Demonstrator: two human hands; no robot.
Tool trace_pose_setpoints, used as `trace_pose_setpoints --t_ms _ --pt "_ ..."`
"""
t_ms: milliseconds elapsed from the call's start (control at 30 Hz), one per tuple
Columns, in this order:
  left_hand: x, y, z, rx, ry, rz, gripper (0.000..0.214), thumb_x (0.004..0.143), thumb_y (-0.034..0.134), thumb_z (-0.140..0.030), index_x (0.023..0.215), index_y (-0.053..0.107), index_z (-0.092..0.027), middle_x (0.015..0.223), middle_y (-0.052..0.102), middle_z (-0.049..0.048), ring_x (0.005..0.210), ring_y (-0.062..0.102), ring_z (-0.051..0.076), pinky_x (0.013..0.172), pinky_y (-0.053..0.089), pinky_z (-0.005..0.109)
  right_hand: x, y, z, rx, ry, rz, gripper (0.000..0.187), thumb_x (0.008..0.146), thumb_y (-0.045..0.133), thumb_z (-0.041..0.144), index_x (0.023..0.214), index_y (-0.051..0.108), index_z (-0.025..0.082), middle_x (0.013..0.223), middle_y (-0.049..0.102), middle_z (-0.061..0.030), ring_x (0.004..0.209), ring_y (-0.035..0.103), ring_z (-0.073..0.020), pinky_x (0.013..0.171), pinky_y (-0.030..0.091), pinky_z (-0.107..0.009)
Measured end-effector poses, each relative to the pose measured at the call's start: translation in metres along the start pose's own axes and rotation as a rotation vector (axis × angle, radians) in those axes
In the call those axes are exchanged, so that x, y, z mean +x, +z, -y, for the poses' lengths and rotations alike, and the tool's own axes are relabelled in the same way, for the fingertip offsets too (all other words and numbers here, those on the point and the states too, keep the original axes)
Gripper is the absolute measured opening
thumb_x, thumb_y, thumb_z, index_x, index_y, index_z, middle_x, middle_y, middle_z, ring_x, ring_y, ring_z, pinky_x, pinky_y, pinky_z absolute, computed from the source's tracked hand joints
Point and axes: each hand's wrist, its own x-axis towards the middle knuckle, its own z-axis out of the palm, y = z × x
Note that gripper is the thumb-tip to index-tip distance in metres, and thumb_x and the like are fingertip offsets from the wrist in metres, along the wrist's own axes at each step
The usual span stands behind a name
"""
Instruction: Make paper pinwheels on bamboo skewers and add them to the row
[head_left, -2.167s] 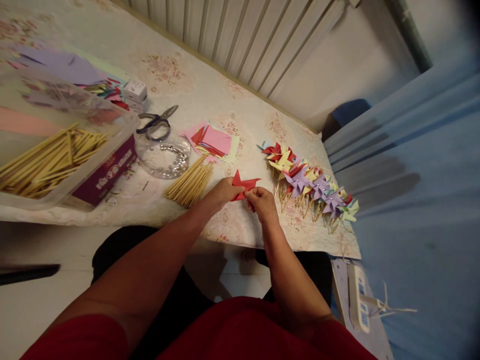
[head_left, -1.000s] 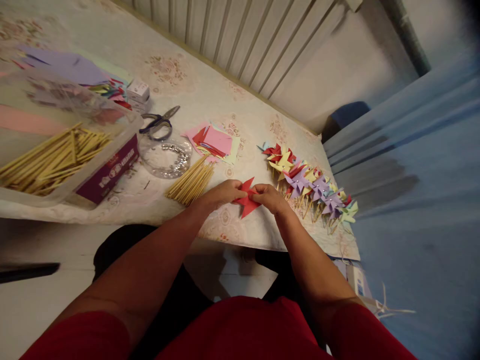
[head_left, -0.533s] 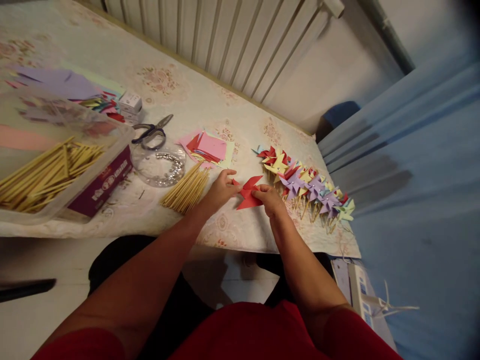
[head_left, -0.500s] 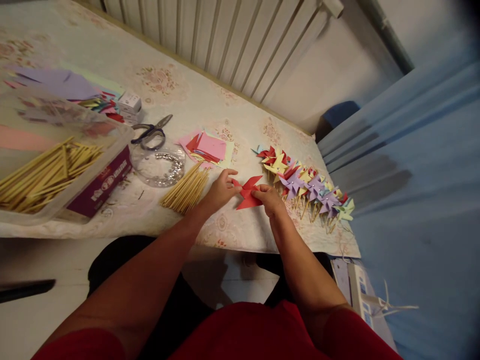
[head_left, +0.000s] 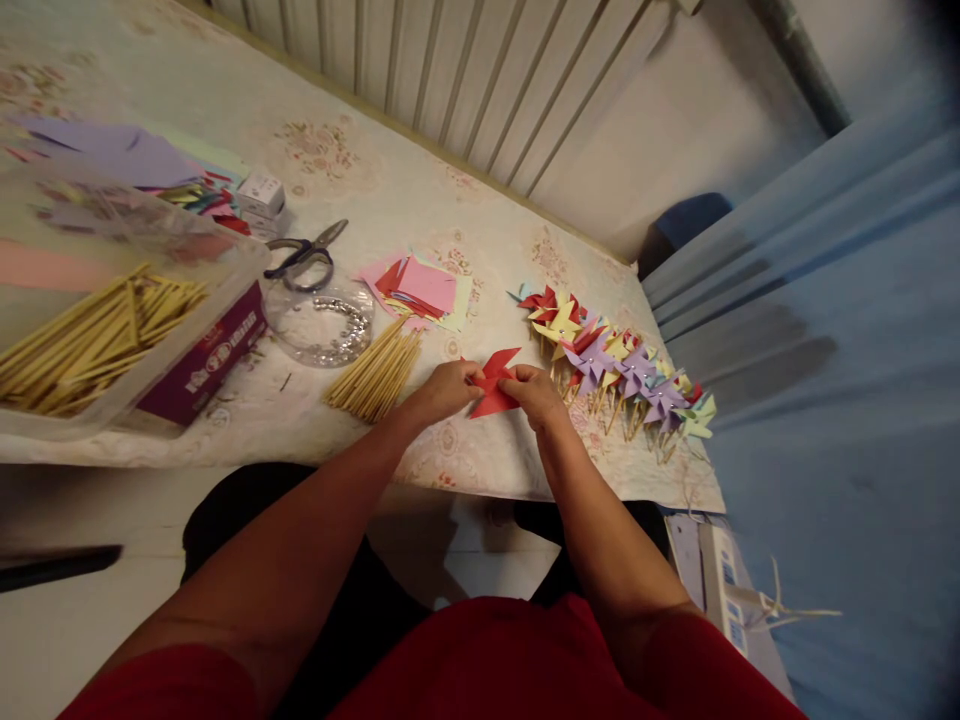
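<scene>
Between my two hands is a red paper pinwheel, with pointed blades showing above and below my fingers. My left hand pinches its left side, fingers closed. From the right, my right hand grips the pinwheel near its middle with thumb and finger, so its centre is partly hidden. A bundle of thin wooden sticks lies just left of my left hand. Beyond it is a stack of coloured paper squares, pink on top. Finished pinwheels on sticks lie in rows to the right of my right hand.
Scissors lie behind a round clear dish of small shiny pieces. At the left stands a clear plastic box holding many sticks. Small white boxes and purple paper lie behind it. A blue curtain hangs at the right.
My left fingers, spread a little before, have closed in on the red pinwheel's left side. My right hand keeps its grip. The whole view has shifted slightly.
</scene>
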Motion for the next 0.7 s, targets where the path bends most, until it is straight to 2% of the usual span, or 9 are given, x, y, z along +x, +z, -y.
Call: trace_pose_setpoints --t_ms 100,167,233,300,367,433,567,633,700 --pt "0.0 0.002 0.0 -0.004 -0.046 -0.013 0.005 0.069 0.058 -0.013 0.072 0.06 -0.016 0.065 0.059 -0.0024 0.062 0.052 0.012 0.058 0.037 0.024 0.001 0.003 -0.001 0.017 0.0 0.003 0.019 0.057 0.064 0.035 0.057 0.052 0.02 0.052 0.043 0.0074 0.051 0.034 -0.0083 0.05 0.024 -0.024" --pt "0.0 0.004 0.0 -0.035 -0.076 -0.076 0.011 0.067 0.061 -0.012 0.077 0.06 -0.016 0.067 0.059 -0.0022 0.063 0.054 0.012 0.058 0.038 0.024 0.002 0.004 -0.001 0.046 0.003 -0.005 0.019 0.056 0.064 0.036 0.057 0.053 0.02 0.052 0.044 0.0072 0.051 0.034 -0.0084 0.051 0.024 -0.024" --pt "0.0 0.007 -0.002 -0.132 -0.093 -0.179 0.031 0.064 0.065 -0.01 0.093 0.059 -0.016 0.077 0.062 -0.0013 0.067 0.057 0.012 0.06 0.041 0.023 0.002 0.004 -0.002 0.083 0.01 -0.021 0.02 0.056 0.065 0.037 0.058 0.053 0.02 0.053 0.044 0.0072 0.051 0.033 -0.0083 0.051 0.024 -0.025" --pt "0.0 0.01 -0.004 -0.311 -0.104 -0.262 0.059 0.06 0.07 -0.008 0.116 0.052 -0.017 0.089 0.063 0.0003 0.07 0.06 0.011 0.065 0.044 0.024 0.002 0.004 -0.003 0.116 0.016 -0.042 0.022 0.055 0.066 0.038 0.058 0.054 0.02 0.053 0.044 0.0072 0.052 0.034 -0.0085 0.051 0.024 -0.025" --pt "0.0 0.01 -0.006 -0.527 -0.125 -0.279 0.077 0.061 0.073 -0.01 0.13 0.041 -0.019 0.094 0.063 0.001 0.071 0.061 0.011 0.068 0.047 0.025 0.001 0.005 -0.003 0.155 0.02 -0.055 0.023 0.055 0.066 0.038 0.059 0.054 0.02 0.053 0.046 0.0069 0.052 0.035 -0.009 0.052 0.026 -0.025" --pt "-0.001 0.009 -0.005 -0.691 -0.149 -0.208 0.069 0.063 0.075 -0.015 0.125 0.045 -0.017 0.089 0.064 0.0008 0.069 0.061 0.011 0.069 0.048 0.025 0.0 0.006 -0.003 0.203 0.022 -0.056 0.023 0.054 0.067 0.038 0.06 0.054 0.021 0.055 0.048 0.0064 0.053 0.037 -0.0094 0.053 0.028 -0.025" --pt "-0.001 0.01 0.002 -0.805 -0.145 0.041 0.033 0.065 0.075 -0.024 0.092 0.06 -0.013 0.077 0.065 0.0027 0.066 0.061 0.012 0.067 0.048 0.026 -0.002 0.012 -0.002 0.261 0.006 -0.048 0.024 0.055 0.069 0.039 0.06 0.053 0.021 0.056 0.049 0.0062 0.053 0.037 -0.0091 0.054 0.028 -0.024" --pt "-0.001 0.013 0.007 -0.802 -0.132 0.065 0.03 0.065 0.075 -0.027 0.088 0.063 -0.012 0.076 0.067 0.0038 0.068 0.062 0.014 0.068 0.049 0.027 -0.003 0.015 -0.001 0.262 -0.003 -0.042 0.025 0.056 0.069 0.039 0.059 0.052 0.021 0.055 0.048 0.0063 0.053 0.036 -0.0089 0.053 0.027 -0.024" --pt "0.001 0.016 0.011 -0.796 -0.136 0.028 0.031 0.066 0.075 -0.029 0.09 0.066 -0.012 0.076 0.069 0.0041 0.07 0.064 0.016 0.07 0.05 0.029 -0.003 0.019 -0.001 0.259 -0.004 -0.04 0.025 0.056 0.068 0.039 0.059 0.051 0.021 0.056 0.047 0.0062 0.053 0.036 -0.009 0.053 0.027 -0.024"
